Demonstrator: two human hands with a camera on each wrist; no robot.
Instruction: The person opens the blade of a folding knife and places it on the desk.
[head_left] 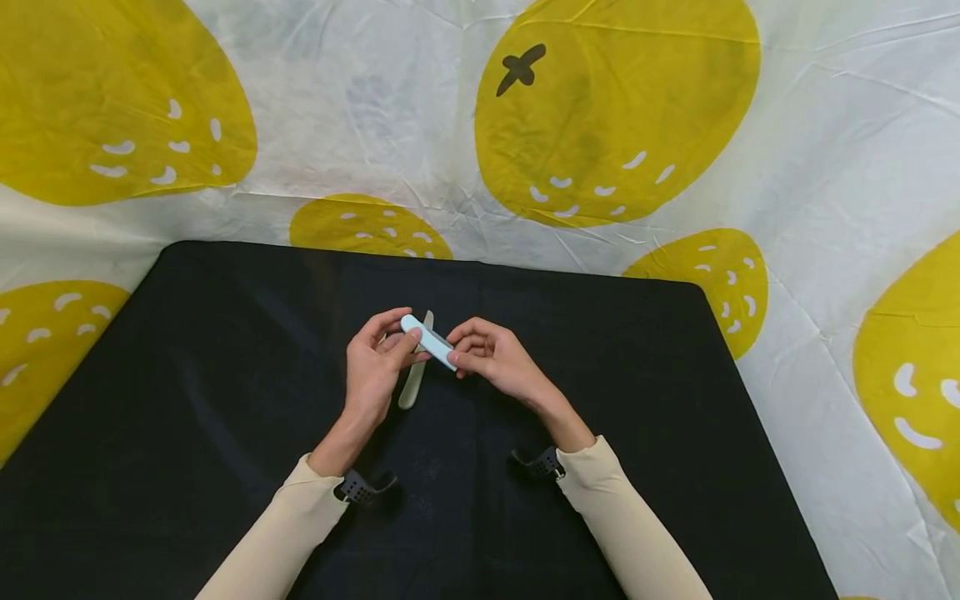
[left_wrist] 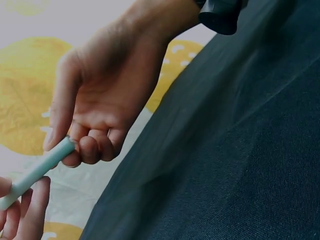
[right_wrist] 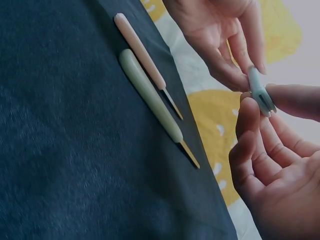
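Both hands hold a light blue folding razor (head_left: 429,340) above the black cloth. My left hand (head_left: 371,367) pinches its upper left end between thumb and fingers. At the lower right end, my right hand (head_left: 501,358) grips it, the thumb on the near face. A grey edge shows along the handle's right side, and the right wrist view shows a slot in the near end of the razor (right_wrist: 259,92). Below lies a green razor (right_wrist: 150,97) with a thin blade. Beside it rests a pink razor (right_wrist: 140,50), mostly hidden by my left hand in the head view.
A black cloth (head_left: 600,358) covers the table. Behind and around it hangs a white sheet (head_left: 390,100) with large yellow fruit prints. Dark straps (head_left: 367,490) stick out from both sleeve cuffs.
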